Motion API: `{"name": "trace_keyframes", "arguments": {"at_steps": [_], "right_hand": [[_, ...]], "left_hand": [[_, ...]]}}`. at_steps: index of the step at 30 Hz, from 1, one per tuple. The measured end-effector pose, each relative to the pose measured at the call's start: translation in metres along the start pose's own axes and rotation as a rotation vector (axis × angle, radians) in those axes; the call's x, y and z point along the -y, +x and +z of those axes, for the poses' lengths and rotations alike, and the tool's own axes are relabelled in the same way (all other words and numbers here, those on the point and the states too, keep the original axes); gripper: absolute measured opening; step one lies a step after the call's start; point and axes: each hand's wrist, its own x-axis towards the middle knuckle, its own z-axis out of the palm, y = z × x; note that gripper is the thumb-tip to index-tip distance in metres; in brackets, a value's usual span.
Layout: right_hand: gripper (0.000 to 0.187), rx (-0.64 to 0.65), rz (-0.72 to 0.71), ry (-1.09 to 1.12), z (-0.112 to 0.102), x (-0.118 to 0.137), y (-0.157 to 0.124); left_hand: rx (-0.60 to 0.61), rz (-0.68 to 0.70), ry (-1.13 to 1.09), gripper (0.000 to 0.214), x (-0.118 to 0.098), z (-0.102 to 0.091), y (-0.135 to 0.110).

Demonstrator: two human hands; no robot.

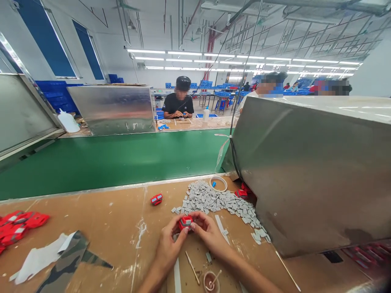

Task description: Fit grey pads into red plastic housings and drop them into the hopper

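Note:
Between my left hand [170, 238] and my right hand [209, 232] is a small red toy car [185, 222] with grey parts, gripped by the fingers of both. It is held over the brown work table, just in front of a spread-out pile of small flat grey pieces [207, 197]. Another red toy car [157, 199] stands alone beyond my left hand. Below my hands lie a thin stick [193, 268] and a small cup [210, 281] with a stick in it. My fingers partly cover the held car.
A roll of tape [218, 184] rests on the grey pile. Red car parts [23, 224] lie at the left, near a camouflage cloth [65, 264]. A large metal box [305, 175] stands right. Past the green conveyor belt [122, 156], a person [180, 101] sits working.

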Motion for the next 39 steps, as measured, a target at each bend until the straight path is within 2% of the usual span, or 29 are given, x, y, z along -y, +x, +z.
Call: {"name": "trace_keyframes", "arguments": {"at_steps": [3,5,13,18,22,28,32,39], "right_hand": [[0.036,-0.058,-0.118,-0.192,0.0,0.001,-0.002],[0.031,-0.051,-0.16,-0.301,-0.003,0.003,-0.002],[0.028,0.037,-0.085,-0.269,-0.008,-0.001,-0.001],[0.033,0.036,-0.1,-0.355,-0.009,-0.004,-0.003],[0.032,0.122,-0.07,-0.399,-0.016,0.002,0.0],[0.025,0.219,-0.082,-0.593,-0.021,0.014,-0.002],[0.022,0.201,-0.116,-0.657,-0.014,0.008,-0.005],[0.018,0.107,-0.171,-0.664,-0.008,-0.017,-0.005]], "left_hand": [[0.001,0.011,0.093,0.038,0.001,-0.001,0.001],[0.014,0.026,0.152,0.034,0.001,0.0,0.002],[0.004,0.056,0.197,0.032,-0.003,0.004,0.001],[-0.005,0.032,0.177,0.031,-0.008,0.004,-0.002],[-0.023,-0.01,0.114,0.03,-0.006,0.005,-0.001],[-0.07,-0.07,0.093,0.026,-0.005,0.005,0.001],[-0.09,-0.034,0.126,0.027,-0.004,0.002,0.001],[-0.038,0.007,0.163,0.023,0.001,-0.003,-0.001]]}}
